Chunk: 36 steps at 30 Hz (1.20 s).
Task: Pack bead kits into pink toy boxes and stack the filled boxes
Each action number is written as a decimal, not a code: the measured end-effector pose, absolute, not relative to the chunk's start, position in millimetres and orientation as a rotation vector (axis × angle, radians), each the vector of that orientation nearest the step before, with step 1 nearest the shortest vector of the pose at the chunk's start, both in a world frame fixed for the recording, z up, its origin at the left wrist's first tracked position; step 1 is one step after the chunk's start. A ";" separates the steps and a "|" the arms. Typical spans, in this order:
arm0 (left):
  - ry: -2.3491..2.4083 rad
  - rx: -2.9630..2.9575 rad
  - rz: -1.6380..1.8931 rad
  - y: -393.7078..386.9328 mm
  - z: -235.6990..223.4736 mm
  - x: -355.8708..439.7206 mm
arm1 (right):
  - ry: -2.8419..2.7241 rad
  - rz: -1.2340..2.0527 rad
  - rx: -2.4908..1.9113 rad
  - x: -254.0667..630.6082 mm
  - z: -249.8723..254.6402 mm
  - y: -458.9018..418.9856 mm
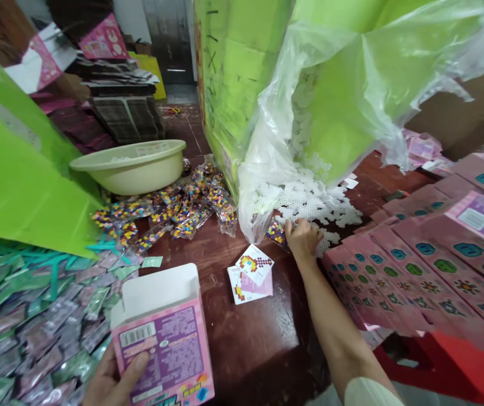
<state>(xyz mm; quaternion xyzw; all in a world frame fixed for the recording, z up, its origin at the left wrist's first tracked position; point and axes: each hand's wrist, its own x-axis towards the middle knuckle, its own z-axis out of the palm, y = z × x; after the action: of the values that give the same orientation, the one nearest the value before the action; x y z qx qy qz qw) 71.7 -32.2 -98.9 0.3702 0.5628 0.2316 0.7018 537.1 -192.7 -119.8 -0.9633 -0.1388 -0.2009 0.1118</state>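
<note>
My left hand (119,372) grips a pink and purple printed carton (161,344), tilted with its white flap up at the far end. My right hand (304,238) is closed, its fingers curled at a small clear bag of coloured beads (276,232). The fingertips are partly hidden. Beside and beyond that hand lies a heap of white perforated plastic pegboards (305,200), spilling from a torn clear plastic liner (263,163). Between my hands, printed pattern cards (255,265) lie overlapping on the dark red tabletop (242,338).
Small sachets (56,332) and teal plastic pieces (53,270) cover the left side. More bead bags (191,203) lie by a cream basin (140,172). Green boxes (242,73) rise behind. Stacked pink cartons (419,254) line the right, above a red plastic stool (457,366).
</note>
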 end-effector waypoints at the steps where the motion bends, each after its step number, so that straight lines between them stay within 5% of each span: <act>1: 1.241 0.859 0.512 -34.6 -96.8 72.3 | -0.477 -0.590 -2.819 536.4 -111.5 -193.4; 10: 0.843 1.208 0.328 -63.5 -69.4 122.0 | -1.561 -1.165 -2.047 413.8 14.2 -146.5; 19: 0.711 1.186 0.389 -70.1 -77.9 117.4 | -2.349 -0.461 -1.630 344.8 21.8 -120.5; 31: 0.743 1.194 0.595 -65.0 -90.9 107.4 | -1.758 -0.479 -1.639 334.3 9.5 -160.3; 36: 0.697 1.310 0.485 -62.7 -85.8 98.8 | -1.788 -0.022 -1.538 357.7 39.0 -166.9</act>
<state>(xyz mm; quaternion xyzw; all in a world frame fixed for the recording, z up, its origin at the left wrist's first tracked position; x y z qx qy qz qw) 98.8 -62.7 -85.8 0.5906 0.3142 0.2186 0.7104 357.7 -166.9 39.0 -0.6027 -0.7006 -0.0088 0.3818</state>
